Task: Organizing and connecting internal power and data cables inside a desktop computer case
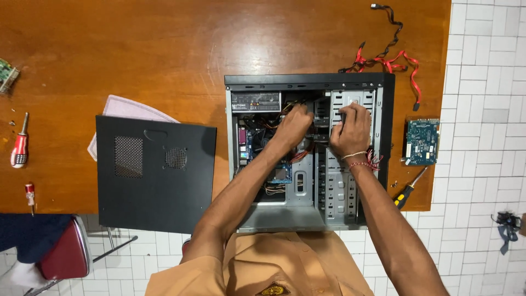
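Deep inside the open black desktop computer case (309,151), lying on its side on the brown wooden table (137,60), I've got both hands buried up by the drive bays. My left hand (293,127) is clenched around something near the tangle of wires, my right hand (350,131) has its fingers (346,114) curled on the silver metal drive cage (339,181); honestly can't tell what either one is actually gripping. Risk as I see it: yank too hard and a cable pulls off the green motherboard (257,145), or a knuckle catches a sharp cage edge. Count: one case, one black vented side panel (156,172), three screwdrivers (two red-handled (19,148) (29,193), one black-and-yellow (408,189)), one loose teal circuit card (422,141), a couple of red flat cables (392,63).
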